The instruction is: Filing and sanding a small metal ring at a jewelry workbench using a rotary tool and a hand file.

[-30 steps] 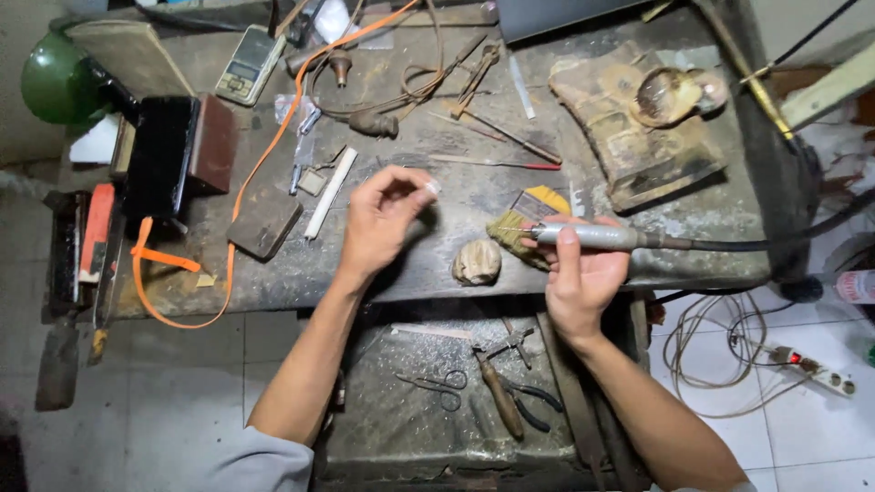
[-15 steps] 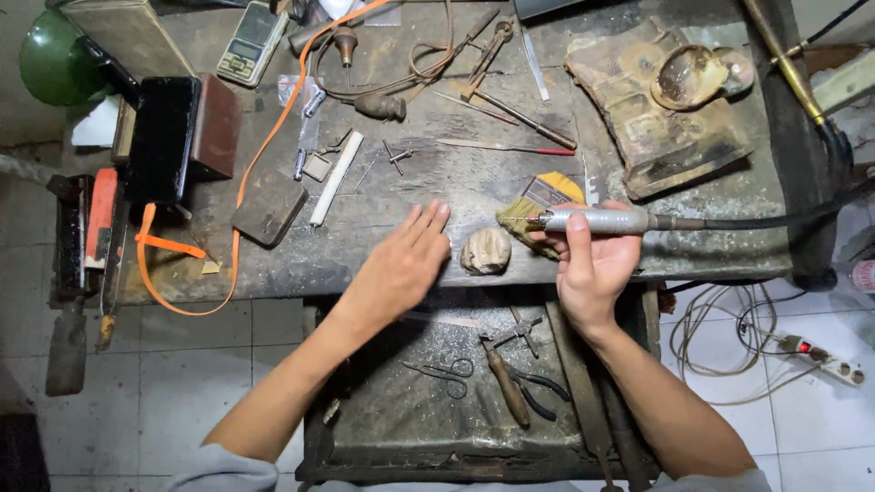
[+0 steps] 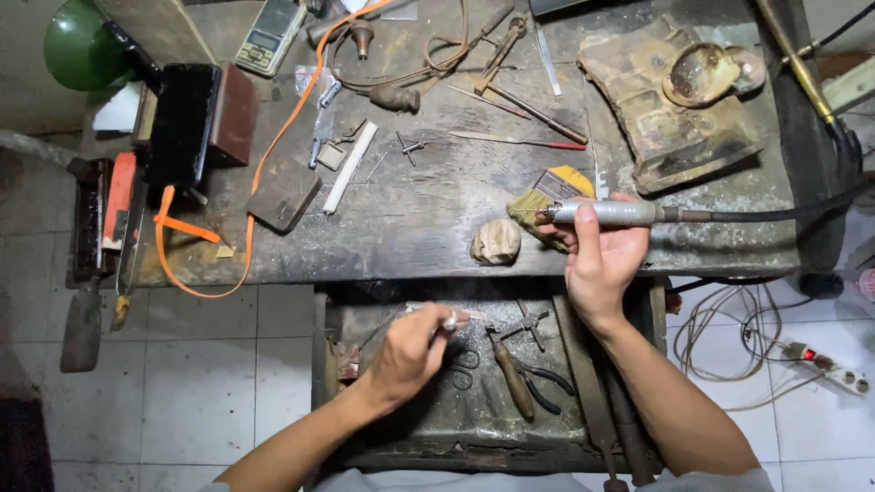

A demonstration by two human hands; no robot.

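My right hand (image 3: 602, 260) grips a silver rotary handpiece (image 3: 609, 212) level above the bench's front edge, its fine bit pointing left. A dark flexible shaft (image 3: 775, 211) runs from it to the right. Just under the bit lie a yellow-handled brush (image 3: 556, 189) and a pale carved lump (image 3: 497, 242). My left hand (image 3: 412, 353) is down in the open drawer (image 3: 365, 437) below the bench. Its fingertips pinch a thin pale rod (image 3: 472, 314) that lies across the drawer's back.
Pliers (image 3: 524, 378) and scissors (image 3: 465, 364) lie in the drawer. The worn bench (image 3: 428, 210) carries files, an orange cord (image 3: 264, 164), a black box (image 3: 187, 123), a small scale (image 3: 267, 35) and a charred block with a dish (image 3: 674, 100). A power strip (image 3: 834, 374) lies on the tiled floor.
My left hand has come off the bench top, dropped into the drawer and closed on the thin rod. The right hand keeps the handpiece in about the same place.
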